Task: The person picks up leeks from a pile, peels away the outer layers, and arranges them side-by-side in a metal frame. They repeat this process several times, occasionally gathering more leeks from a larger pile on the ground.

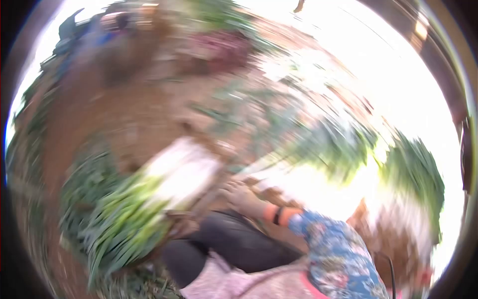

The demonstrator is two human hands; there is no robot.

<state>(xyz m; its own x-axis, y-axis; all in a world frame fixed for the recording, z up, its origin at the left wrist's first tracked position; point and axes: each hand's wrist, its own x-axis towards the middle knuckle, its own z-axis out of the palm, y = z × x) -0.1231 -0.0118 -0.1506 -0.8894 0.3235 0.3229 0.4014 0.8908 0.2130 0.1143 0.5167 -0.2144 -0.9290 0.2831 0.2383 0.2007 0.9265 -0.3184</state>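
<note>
Motion blur smears the head view. My right hand, below a blue floral sleeve and an orange cuff with a dark band, is above my dark-trousered legs. Its fingers are too blurred to show whether they grip anything. Close to its left lies a thick bundle of leeks, white stalks toward the hand and green leaves toward the lower left. Beyond the fingers, more leeks lie with pale stalks and dark green tops. I cannot make out my left hand anywhere.
Brown soil spreads ahead, with loose green leaves scattered on it. At the right stands another leek bundle with brownish roots. A purplish-red blurred heap and a blurred figure-like shape are farther off.
</note>
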